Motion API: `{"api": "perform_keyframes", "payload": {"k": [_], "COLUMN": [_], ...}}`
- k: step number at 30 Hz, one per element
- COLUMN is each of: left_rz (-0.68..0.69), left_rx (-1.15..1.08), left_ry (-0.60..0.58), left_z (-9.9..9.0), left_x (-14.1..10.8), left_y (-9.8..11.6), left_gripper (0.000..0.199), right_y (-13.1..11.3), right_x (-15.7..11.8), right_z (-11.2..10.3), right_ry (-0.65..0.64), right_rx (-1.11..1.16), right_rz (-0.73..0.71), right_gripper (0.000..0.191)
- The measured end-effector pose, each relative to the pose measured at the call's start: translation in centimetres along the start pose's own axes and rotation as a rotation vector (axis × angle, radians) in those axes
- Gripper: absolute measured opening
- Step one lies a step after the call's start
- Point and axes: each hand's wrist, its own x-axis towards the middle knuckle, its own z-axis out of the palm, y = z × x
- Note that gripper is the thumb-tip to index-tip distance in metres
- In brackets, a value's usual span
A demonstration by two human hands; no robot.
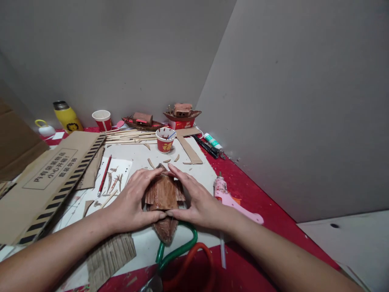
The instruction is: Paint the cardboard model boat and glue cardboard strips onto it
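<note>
A brown model boat (164, 192) with a curved roof lies lengthwise in front of me, its pointed near end toward my body. My left hand (135, 198) grips its left side, thumb at the roof's near edge and fingers at the far edge. From the other side my right hand (197, 198) holds it the same way, the two thumbs almost meeting. Under and beside the boat's near end are scissors with green handles (190, 243). A pink glue gun (232, 198) rests right of my right hand, and ribbed cardboard (114, 257) lies below my left forearm.
Printed cardboard (54, 174) covers the left side. Behind stand a paper cup (165, 140) with brown stains, two finished-looking model boats, one being the right boat (182, 111), wooden sticks (130, 136) and a yellow bottle (67, 117). A red pencil (105, 176) lies among scraps. Grey walls close off the back and right.
</note>
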Motion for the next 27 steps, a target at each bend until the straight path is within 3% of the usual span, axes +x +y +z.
{"api": "perform_keyframes", "payload": {"k": [6, 9, 13, 15, 18, 23, 27], "left_rz": [-0.007, -0.17, -0.466, -0.624, -0.777, -0.764, -0.793], "left_rx": [-0.034, -0.231, -0.668, -0.921, -1.3, -1.67, -1.722], "left_ry": [0.04, 0.172, 0.334, 0.312, 0.188, 0.002, 0.074], "left_z": [-0.3, -0.6, -0.8, -0.7, -0.3, 0.8, 0.9], "left_x": [-0.7, -0.8, -0.2, 0.2, 0.3, -0.2, 0.0], "left_y": [0.1, 0.6, 1.3, 1.6, 2.3, 3.5, 4.3], "left_gripper": [0.098, 0.085, 0.06, 0.059, 0.056, 0.045, 0.04], "right_y": [0.1, 0.0, -0.6, -1.1, -1.7, -2.5, -2.9], "right_x": [-0.1, 0.0, 0.1, 0.0, -0.2, -0.9, -1.3], "right_z": [-0.1, -0.5, -1.0, -1.0, -0.7, 0.1, 0.3], "right_ry": [0.069, 0.196, 0.352, 0.382, 0.395, 0.347, 0.3], "right_rx": [0.028, 0.077, 0.201, 0.251, 0.267, 0.118, 0.01], "right_rz": [0.056, 0.177, 0.366, 0.409, 0.402, 0.32, 0.233], "right_gripper": [0.111, 0.106, 0.103, 0.103, 0.103, 0.103, 0.105]}}
